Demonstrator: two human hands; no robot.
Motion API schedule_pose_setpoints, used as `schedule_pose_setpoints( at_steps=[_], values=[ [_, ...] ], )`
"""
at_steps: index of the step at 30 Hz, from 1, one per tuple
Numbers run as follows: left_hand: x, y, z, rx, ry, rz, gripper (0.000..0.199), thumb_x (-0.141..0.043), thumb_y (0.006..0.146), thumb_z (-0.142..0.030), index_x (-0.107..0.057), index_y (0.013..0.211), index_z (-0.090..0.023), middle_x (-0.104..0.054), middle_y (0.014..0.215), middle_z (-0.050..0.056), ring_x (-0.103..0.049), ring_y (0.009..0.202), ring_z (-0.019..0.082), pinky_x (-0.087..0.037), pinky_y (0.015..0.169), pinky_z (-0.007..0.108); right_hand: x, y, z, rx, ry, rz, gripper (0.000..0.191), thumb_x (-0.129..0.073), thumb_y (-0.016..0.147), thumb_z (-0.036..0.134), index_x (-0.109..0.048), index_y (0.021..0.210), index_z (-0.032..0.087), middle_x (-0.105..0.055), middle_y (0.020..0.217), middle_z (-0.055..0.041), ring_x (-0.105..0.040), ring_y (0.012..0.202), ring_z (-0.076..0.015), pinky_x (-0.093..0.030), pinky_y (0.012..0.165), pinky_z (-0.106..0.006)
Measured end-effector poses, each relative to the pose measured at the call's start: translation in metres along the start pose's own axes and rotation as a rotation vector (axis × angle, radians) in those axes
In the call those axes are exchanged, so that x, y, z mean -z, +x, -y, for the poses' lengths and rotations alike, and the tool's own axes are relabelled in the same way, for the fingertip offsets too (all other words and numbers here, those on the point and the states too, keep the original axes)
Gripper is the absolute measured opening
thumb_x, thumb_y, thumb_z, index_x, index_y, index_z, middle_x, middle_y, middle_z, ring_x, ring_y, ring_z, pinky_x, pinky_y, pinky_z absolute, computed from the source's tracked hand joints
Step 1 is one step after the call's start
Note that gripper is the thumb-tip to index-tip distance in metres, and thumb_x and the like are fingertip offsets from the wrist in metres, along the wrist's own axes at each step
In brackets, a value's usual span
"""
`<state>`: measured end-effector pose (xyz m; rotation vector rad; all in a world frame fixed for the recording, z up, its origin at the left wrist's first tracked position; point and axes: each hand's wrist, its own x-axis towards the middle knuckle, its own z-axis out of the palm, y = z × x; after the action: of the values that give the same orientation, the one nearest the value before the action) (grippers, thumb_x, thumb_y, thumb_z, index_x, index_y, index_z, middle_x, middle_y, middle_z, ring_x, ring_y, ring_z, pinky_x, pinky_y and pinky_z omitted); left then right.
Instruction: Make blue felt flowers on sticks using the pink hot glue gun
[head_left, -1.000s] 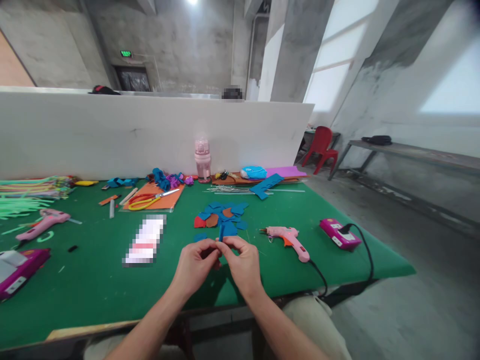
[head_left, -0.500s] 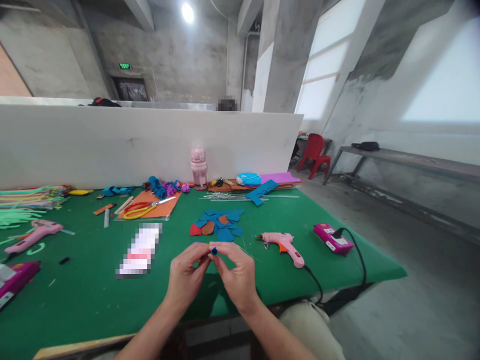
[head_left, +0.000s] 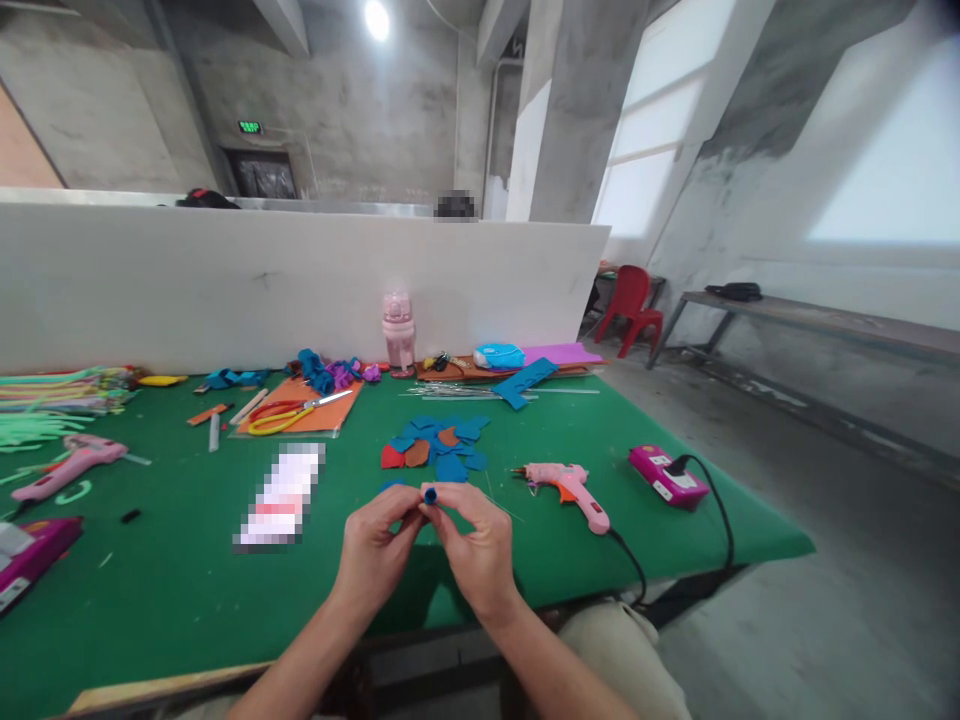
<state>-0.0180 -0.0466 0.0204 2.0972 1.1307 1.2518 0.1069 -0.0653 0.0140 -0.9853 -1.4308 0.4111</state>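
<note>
In the head view, a rolled blue felt piece (head_left: 430,496) is pinched by the fingertips of the left hand (head_left: 372,552) and right hand (head_left: 480,552), probably so the curl cannot spring open. Loose felt scraps (head_left: 451,468) are scattered just beyond both hands; the glue gun (head_left: 551,474) is laid beside the right hand, seemingly for easy reach.

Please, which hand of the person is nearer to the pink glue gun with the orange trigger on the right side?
The right hand. It is just to the left of that glue gun; the left hand is farther left, beyond the right.
</note>
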Motion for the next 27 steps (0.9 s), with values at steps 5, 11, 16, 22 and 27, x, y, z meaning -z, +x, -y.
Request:
schedule_pose_setpoints(
  at_steps=[5, 11, 16, 22, 27],
  values=[
    [0.0000, 0.0012, -0.0050, 0.022, -0.033, 0.020, 0.016, -0.049, 0.078, -0.023, -0.059, 0.068, -0.019, -0.062, 0.070, 0.002, -0.055, 0.066, 0.013, -0.043, 0.064, 0.022, -0.0004, -0.0008, -0.0018, -0.006, 0.013, -0.013, 0.015, -0.057, 0.077, 0.022, -0.067, 0.088, 0.027, -0.068, 0.087, -0.0013, -0.062, 0.083, -0.0158, -0.048, 0.076, -0.030],
    [-0.0014, 0.0015, -0.0056, 0.079, -0.082, 0.011, 0.016, -0.051, 0.076, -0.026, -0.062, 0.067, -0.019, -0.062, 0.066, 0.001, -0.054, 0.062, 0.013, -0.042, 0.060, 0.021, -0.0002, -0.0017, -0.0040, -0.032, -0.011, -0.018, 0.014, -0.057, 0.077, 0.023, -0.067, 0.086, 0.026, -0.068, 0.087, -0.0017, -0.062, 0.082, -0.0163, -0.048, 0.075, -0.030],
    [-0.0021, 0.0008, -0.0046, 0.093, -0.105, 0.009, 0.015, -0.051, 0.076, -0.025, -0.062, 0.068, -0.018, -0.061, 0.065, 0.001, -0.054, 0.060, 0.012, -0.043, 0.059, 0.021, 0.0001, -0.0028, -0.0060, -0.044, -0.022, -0.016, 0.013, -0.057, 0.077, 0.023, -0.067, 0.086, 0.025, -0.068, 0.087, -0.0014, -0.061, 0.083, -0.0161, -0.048, 0.076, -0.029],
    [-0.0019, 0.0041, -0.0069, 0.221, -0.227, 0.063, 0.018, -0.052, 0.074, -0.027, -0.061, 0.061, -0.017, -0.058, 0.058, 0.000, -0.052, 0.057, 0.012, -0.043, 0.056, 0.021, -0.0017, -0.0018, -0.0037, -0.107, -0.033, -0.032, 0.015, -0.056, 0.077, 0.027, -0.068, 0.085, 0.024, -0.068, 0.085, -0.0031, -0.061, 0.081, -0.0174, -0.048, 0.076, -0.031],
    [0.0014, 0.0091, -0.0030, 0.513, -0.629, 0.190, 0.022, -0.058, 0.071, -0.034, -0.063, 0.073, -0.013, -0.057, 0.059, 0.001, -0.052, 0.052, 0.011, -0.043, 0.051, 0.023, 0.0007, 0.0061, -0.0036, -0.259, 0.137, 0.035, 0.028, -0.059, 0.073, 0.032, -0.063, 0.098, 0.020, -0.067, 0.092, -0.0056, -0.062, 0.079, -0.0170, -0.049, 0.075, -0.029]
  ],
)
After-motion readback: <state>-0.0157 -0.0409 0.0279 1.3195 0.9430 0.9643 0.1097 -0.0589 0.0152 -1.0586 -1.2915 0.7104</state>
